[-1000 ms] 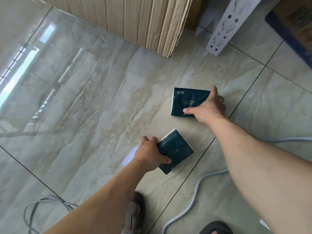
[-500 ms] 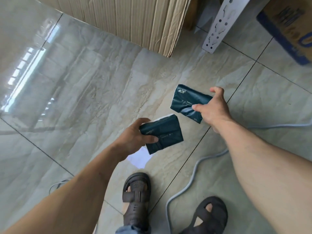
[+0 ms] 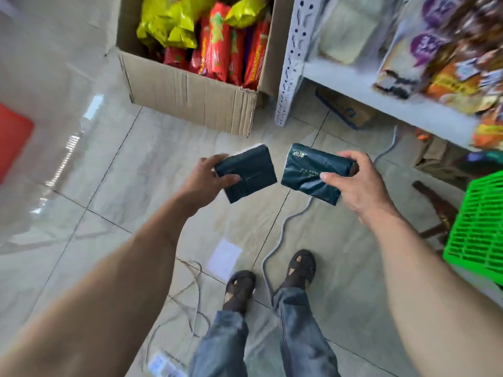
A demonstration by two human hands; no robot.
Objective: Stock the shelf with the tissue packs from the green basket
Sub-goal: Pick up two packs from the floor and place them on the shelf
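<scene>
My left hand (image 3: 202, 183) grips one dark green, glossy plastic-wrapped tissue pack (image 3: 246, 176); my right hand (image 3: 353, 180) pinches another crinkled, rectangular pack (image 3: 307, 172) above tiled floor (image 3: 136, 164).

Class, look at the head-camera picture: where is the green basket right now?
The green basket sits at the far right edge of the head view, below the shelf and to the right of the right hand.

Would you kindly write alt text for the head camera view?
A standing person holds a dark green tissue pack in each hand, left hand and right hand, above a tiled floor. A stocked shelf and green basket are at right.
</scene>
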